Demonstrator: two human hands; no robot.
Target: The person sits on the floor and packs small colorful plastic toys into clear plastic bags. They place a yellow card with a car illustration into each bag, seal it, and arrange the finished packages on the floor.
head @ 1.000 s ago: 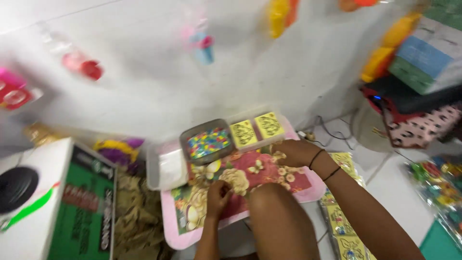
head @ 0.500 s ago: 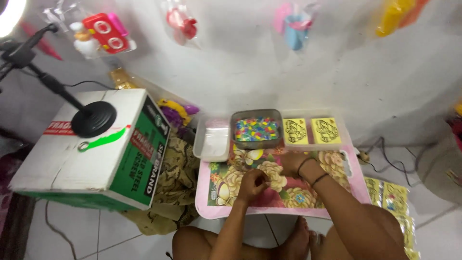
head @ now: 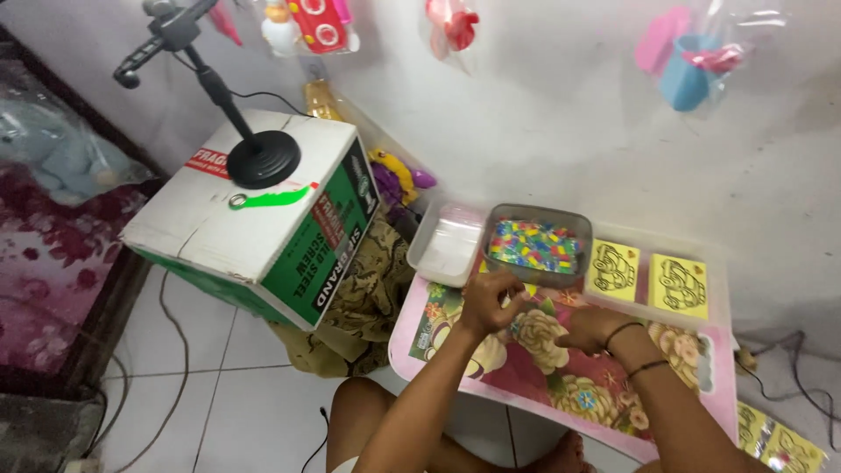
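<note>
Both forearms reach forward from lower frame, bare. Left hand [head: 487,300] raised slightly, fingers curled inward, fingertips pinched together. Right hand [head: 589,328] lower, loosely closed, knuckles up, thin dark bands round wrist. Hands near each other, not touching. Bare knee below, between forearms.

White wall [head: 543,114] hung with bagged toys [head: 692,61]; white tiled floor [head: 219,385]; cardboard box [head: 254,219] left.

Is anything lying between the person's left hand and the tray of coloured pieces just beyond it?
Nothing visible does. The left hand is raised over the flowered tabletop, fingers pinched, just short of the near rim of the grey tray of coloured pieces. The right hand rests lower and to the side, out of that line.
</note>
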